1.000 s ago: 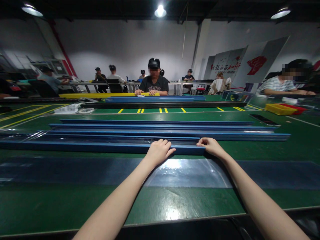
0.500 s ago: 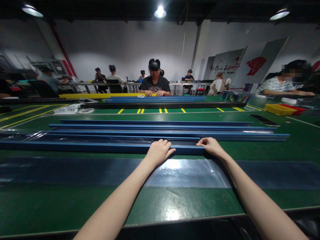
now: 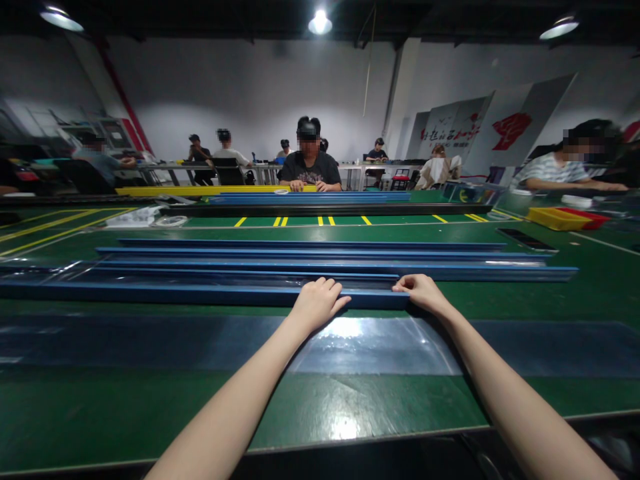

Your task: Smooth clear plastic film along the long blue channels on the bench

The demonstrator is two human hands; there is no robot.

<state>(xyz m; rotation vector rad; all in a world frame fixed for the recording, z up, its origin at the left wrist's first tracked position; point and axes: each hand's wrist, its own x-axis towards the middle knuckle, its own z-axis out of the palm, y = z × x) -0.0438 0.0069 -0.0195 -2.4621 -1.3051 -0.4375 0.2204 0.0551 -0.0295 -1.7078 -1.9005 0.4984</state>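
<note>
1. Green tabletop (image 3: 300, 407): fills the lower frame, carries the work; no lettering legible on it.
2. Flat film strip (image 3: 370, 343): lies across the lower middle, nearer than the work. Appears thin, floppy, slippery; probably creases easily, best lifted by its edges.
3. Blue channel (image 3: 200, 297): on the tabletop, from the left edge to right of centre. Judged light for its length, stiff along it, smooth, perhaps springy across the walls; too long to steer well from one end, so hold two spaced points on the walls. Clear film (image 3: 75, 270) glints inside at left. No brand readable.
4. Pale panels (image 3: 453, 127), upper right: black and red characters, too blurred to transcribe; red fist graphic (image 3: 511, 130) alongside.
5. Left hand (image 3: 321, 301): clamped over the channel's near wall, fingers inside, thumb outside.
6. Right hand (image 3: 423, 291): pinched on the channel's right end; exact fingertip contact hidden.
</note>
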